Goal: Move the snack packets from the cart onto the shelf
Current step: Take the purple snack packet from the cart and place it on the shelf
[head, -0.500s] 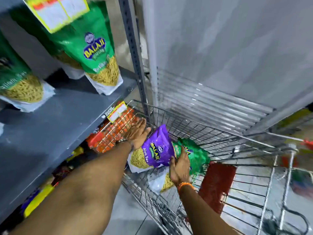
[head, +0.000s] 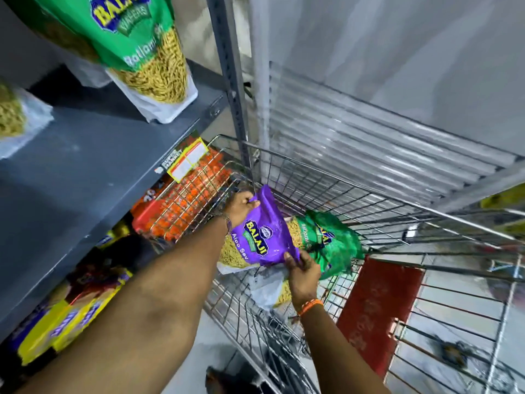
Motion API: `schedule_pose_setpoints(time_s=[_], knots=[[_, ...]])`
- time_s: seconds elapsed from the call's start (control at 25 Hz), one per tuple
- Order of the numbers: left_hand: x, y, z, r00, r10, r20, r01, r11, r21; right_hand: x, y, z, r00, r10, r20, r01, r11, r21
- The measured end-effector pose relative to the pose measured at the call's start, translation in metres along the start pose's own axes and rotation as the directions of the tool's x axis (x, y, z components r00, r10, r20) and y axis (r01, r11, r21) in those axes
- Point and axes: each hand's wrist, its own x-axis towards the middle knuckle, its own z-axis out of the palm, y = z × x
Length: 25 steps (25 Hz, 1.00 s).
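Observation:
Inside the wire cart (head: 355, 194), a purple Balaji snack packet (head: 264, 234) is held by both hands. My left hand (head: 240, 207) pinches its upper corner, my right hand (head: 302, 270) grips its lower corner. A green packet (head: 329, 243) lies just behind it in the cart, and part of another packet (head: 270, 291) shows under my right hand. The grey shelf (head: 93, 166) to the left carries a green packet (head: 147, 52) standing upright and another packet (head: 17, 118) at the left edge.
A red panel (head: 375, 314) sits in the cart's child-seat end. Orange packets (head: 193, 200) and yellow packets (head: 65, 322) fill the lower shelf beside the cart. A shelf upright (head: 230, 75) and a corrugated metal wall (head: 369, 137) stand beyond the cart.
My left hand has closed on the purple packet's top corner, and my right hand has shifted onto its lower corner. The camera has moved closer to the cart.

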Motion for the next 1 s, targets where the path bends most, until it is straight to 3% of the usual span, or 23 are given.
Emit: schedule_pose_setpoints(time_s=[0.24, 0.48, 0.68, 0.84, 1.0], knots=[[-0.041, 0.005, -0.046, 0.98, -0.075, -0.184, 0.038, 0.979, -0.198, 0.006, -0.055, 0.017, 1.0, -0.025, 0.019, 0.021, 0.982, 0.187], [-0.109, 0.046, -0.073, 0.924, -0.051, -0.379, -0.151, 0.862, -0.484, -0.009, -0.161, 0.044, 0.975, -0.215, 0.05, 0.195, 0.946, 0.259], [-0.17, 0.088, -0.103, 0.844, -0.085, -0.529, -0.342, 0.673, -0.655, -0.039, -0.26, 0.089, 0.882, -0.422, 0.211, 0.355, 0.888, 0.292], [-0.21, 0.116, -0.141, 0.742, -0.069, -0.667, -0.522, 0.564, -0.64, -0.068, -0.32, 0.131, 0.764, -0.539, 0.355, 0.437, 0.837, 0.33], [-0.244, 0.138, -0.186, 0.636, -0.071, -0.768, -0.619, 0.547, -0.563, -0.1, -0.361, 0.175, 0.648, -0.618, 0.445, 0.491, 0.786, 0.375]])
